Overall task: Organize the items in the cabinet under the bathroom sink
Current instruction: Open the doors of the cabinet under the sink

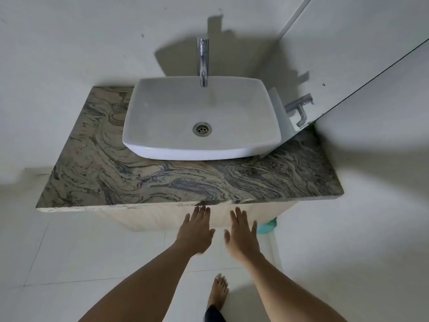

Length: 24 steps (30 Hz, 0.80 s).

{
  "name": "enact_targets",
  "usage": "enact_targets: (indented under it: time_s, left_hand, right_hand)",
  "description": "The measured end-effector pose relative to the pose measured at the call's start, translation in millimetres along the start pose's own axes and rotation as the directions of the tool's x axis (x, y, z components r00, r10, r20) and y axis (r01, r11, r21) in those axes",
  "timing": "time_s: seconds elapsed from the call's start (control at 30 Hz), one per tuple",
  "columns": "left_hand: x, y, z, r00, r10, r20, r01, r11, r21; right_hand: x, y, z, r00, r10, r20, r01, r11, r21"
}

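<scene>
A pale wood-grain cabinet [148, 218] stands under a swirled brown-grey stone counter [144, 180] that carries a white basin [202, 119]. Its front is shut and nothing inside shows. My left hand [196, 231] and my right hand [242, 233] reach side by side toward the cabinet front just below the counter's edge, fingers straight and spread, holding nothing. The left fingertips lie at the counter's underside edge; whether they touch it I cannot tell.
A chrome tap [203, 59] rises behind the basin. A mirror [348, 54] lines the right wall. A green and teal object [268, 226] peeks out at the cabinet's right side. White floor tiles [92, 252] spread around, with my bare foot [218, 293] below.
</scene>
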State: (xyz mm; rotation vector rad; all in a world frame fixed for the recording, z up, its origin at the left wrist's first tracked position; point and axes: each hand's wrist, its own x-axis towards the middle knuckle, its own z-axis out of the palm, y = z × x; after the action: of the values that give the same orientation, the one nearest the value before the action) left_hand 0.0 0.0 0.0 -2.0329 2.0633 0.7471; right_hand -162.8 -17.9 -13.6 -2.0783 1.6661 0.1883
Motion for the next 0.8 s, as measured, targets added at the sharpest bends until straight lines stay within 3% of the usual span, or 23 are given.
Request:
enact_targets:
  time_s: [0.23, 0.8]
  left_hand:
    - [35.5, 3.7, 12.3, 0.999, -0.011, -0.04, 0.017, 0.989, 0.146]
    - [24.0, 21.1, 23.7, 0.996, -0.056, -0.073, 0.065, 0.99, 0.124]
  right_hand:
    - [39.7, 8.1, 7.1, 0.998, -0.061, -0.024, 0.061, 0.998, -0.011]
    - [16.8, 15.9, 21.1, 1.0, -0.023, 0.005, 0.023, 1.0, -0.006]
